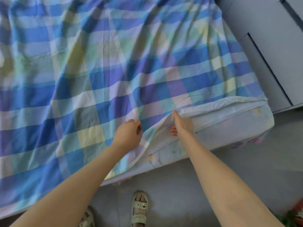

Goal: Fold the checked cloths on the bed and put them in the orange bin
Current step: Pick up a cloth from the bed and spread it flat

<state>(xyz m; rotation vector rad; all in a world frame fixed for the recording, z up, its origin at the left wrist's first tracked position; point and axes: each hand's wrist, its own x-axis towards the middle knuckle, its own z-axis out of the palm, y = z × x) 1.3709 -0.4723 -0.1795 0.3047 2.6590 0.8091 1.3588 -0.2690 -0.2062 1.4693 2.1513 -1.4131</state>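
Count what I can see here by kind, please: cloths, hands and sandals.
Checked cloth: 1, spread on the bed
Hands: 2, left hand and right hand, both gripping the cloth's near edge
Sandals: 2, one partly cut off
Total: 5

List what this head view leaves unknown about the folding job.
- Orange bin: nowhere in the head view.
- Checked cloth: far and left edges cut off by the frame.
- Left hand: its back hides whether the fingers pinch cloth.
- Red and green object: cropped at the corner, blurred.
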